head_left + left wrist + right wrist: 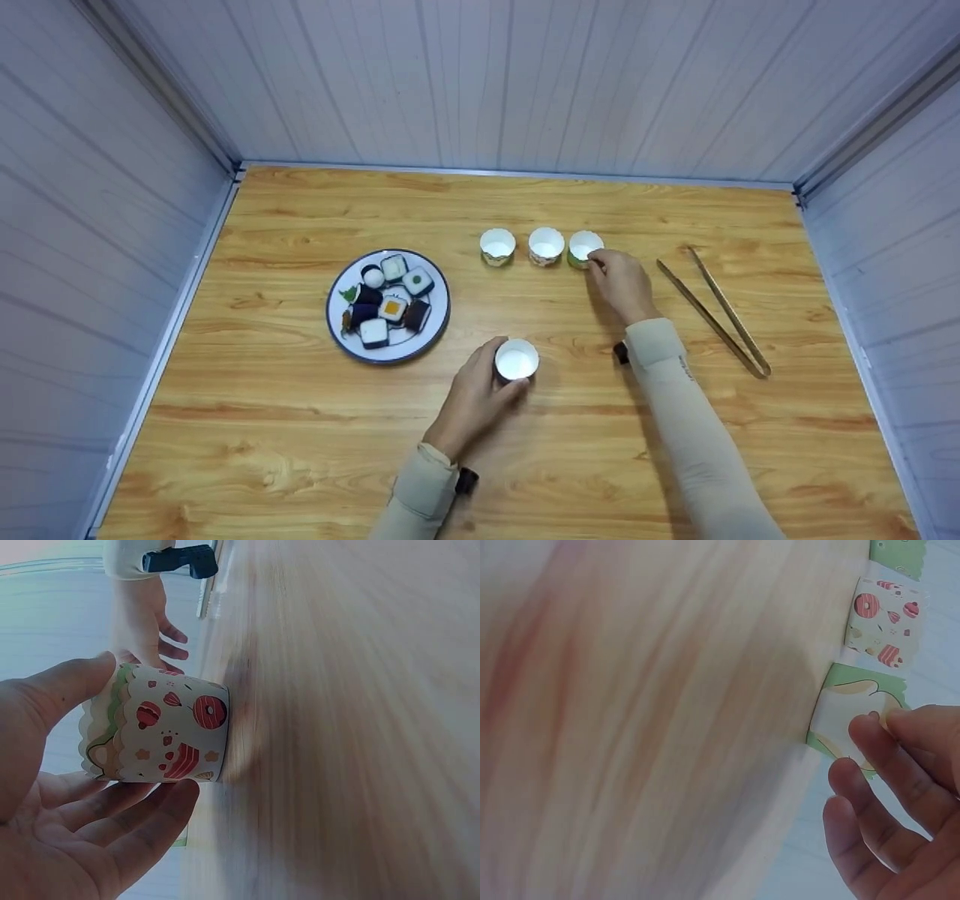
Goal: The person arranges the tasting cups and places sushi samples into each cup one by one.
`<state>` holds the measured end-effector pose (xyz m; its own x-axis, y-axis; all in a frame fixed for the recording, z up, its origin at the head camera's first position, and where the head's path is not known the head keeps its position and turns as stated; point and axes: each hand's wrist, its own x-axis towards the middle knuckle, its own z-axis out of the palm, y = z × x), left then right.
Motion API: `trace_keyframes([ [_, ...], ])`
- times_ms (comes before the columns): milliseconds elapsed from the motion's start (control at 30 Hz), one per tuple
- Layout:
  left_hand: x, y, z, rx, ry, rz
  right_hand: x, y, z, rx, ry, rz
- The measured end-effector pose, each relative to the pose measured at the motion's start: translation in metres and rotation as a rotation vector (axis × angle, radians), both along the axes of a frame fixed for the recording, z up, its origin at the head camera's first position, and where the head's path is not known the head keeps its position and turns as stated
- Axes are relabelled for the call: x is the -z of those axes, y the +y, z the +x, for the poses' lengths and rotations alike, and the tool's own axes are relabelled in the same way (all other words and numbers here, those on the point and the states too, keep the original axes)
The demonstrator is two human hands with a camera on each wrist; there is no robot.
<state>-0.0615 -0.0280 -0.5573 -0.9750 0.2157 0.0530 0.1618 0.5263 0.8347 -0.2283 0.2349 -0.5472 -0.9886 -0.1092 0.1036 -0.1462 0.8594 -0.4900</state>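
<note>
Left hand (474,396): curled around a dessert-print paper cup (176,724), thumb on one side, fingers on the other; a green-and-tan scalloped edge shows at its mouth. Whether its base touches the desk (285,427) cannot be told.

Right hand (624,286): thumb and forefinger pinching the rim of a green-sided cup (585,243), upright on the desk, other fingers loosely bent.

Middle cup (546,241), red dessert print: just left of the right hand's cup.

End cup (497,244): upright, farther left in the same row, beyond the left hand.

Plate (401,349), white, blue-rimmed: left of and beyond the left hand, bearing sushi-like pieces (391,308).

Metal tongs (726,301): right of the right hand, arms spread, lying flat.
</note>
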Motion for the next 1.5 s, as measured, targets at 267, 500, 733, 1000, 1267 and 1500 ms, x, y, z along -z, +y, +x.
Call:
trace_keyframes([
  [267, 0.001, -0.001, 0.0, 0.007, 0.016, 0.0, -0.01, -0.004, 0.026, -0.008, 0.127, -0.008],
  [500, 0.002, -0.001, 0.001, 0.004, 0.014, 0.014, -0.026, -0.012, 0.07, -0.092, 0.2, -0.023],
  [733, 0.001, -0.002, 0.0, -0.004, 0.005, 0.013, -0.037, -0.027, 0.113, -0.291, 0.285, -0.06],
  [1000, 0.002, -0.002, 0.0, -0.002, 0.026, 0.002, -0.028, -0.049, 0.139, -0.598, 0.316, -0.138],
  [1267, 0.003, -0.001, 0.0, 0.005, 0.105, 0.009, -0.012, -0.061, 0.144, -0.669, 0.316, 0.017],
  [1500, 0.001, 0.0, 0.0, 0.001, 0.076, -0.011, -0.007, -0.064, 0.146, -0.663, 0.304, 0.065],
])
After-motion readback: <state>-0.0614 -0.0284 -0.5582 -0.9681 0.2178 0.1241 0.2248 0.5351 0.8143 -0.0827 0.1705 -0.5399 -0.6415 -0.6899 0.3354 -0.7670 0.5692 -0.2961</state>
